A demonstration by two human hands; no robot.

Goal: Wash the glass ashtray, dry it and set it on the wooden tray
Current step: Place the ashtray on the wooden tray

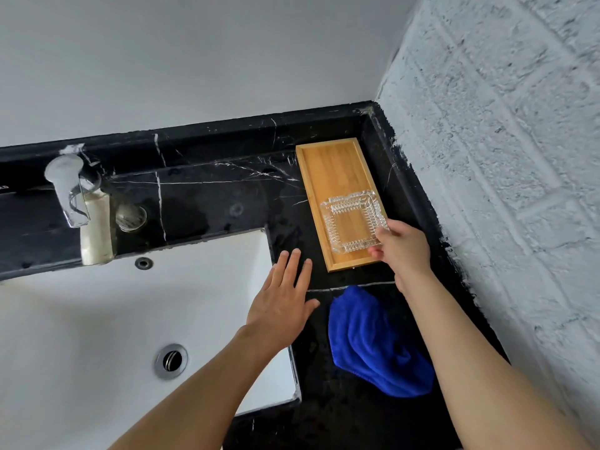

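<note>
The square clear glass ashtray [352, 220] lies over the near half of the wooden tray [334, 167], which sits on the black marble counter at the right. My right hand [402, 248] grips the ashtray's near right corner. Whether the ashtray rests flat on the tray or hovers just above it I cannot tell. My left hand [285, 300] is spread flat, fingers apart, over the counter edge beside the white sink [97, 319], holding nothing.
A crumpled blue cloth [376, 342] lies on the counter below the tray, under my right forearm. A chrome tap [66, 190] stands at the back left with a sink plug knob [131, 216] beside it. A rough white brick wall [503, 157] borders the counter on the right.
</note>
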